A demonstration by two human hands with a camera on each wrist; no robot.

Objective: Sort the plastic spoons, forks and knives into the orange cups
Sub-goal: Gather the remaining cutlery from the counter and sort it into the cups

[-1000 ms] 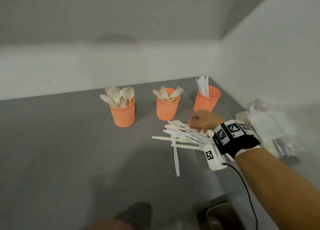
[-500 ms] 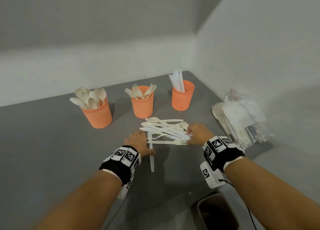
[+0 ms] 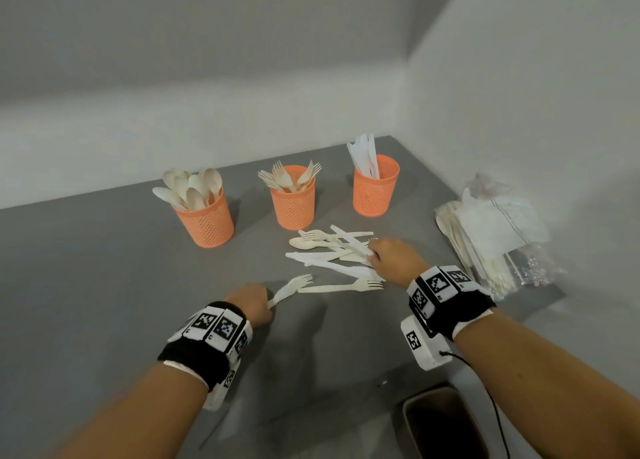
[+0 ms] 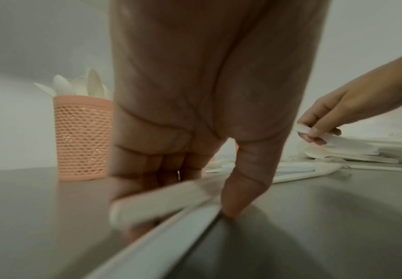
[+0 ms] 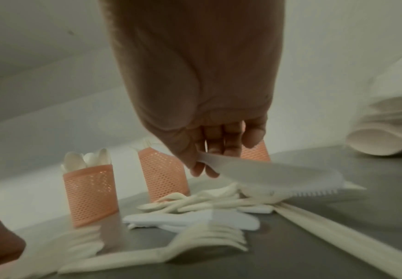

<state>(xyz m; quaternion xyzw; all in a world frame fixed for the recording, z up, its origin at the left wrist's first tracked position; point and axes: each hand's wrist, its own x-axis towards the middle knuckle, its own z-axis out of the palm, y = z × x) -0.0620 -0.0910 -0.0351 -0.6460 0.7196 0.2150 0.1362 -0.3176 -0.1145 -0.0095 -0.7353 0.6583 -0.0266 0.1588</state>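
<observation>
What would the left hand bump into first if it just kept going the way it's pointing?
Probably the loose fork lying just ahead of the left hand, which already holds another fork by its handle. Beyond that lies the cutlery pile. Depth is hard to judge.

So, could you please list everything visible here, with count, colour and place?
Orange cups: three in a row at the back; spoon cup left, fork cup middle, knife cup right.
Loose cutlery pile: cream and white, in front of the cups.
Plastic bag: one, clear, holding cutlery, right.
Table: grey.
Bin: dark, below.
Left hand: holds a fork.
Right hand: pinches a knife.
</observation>
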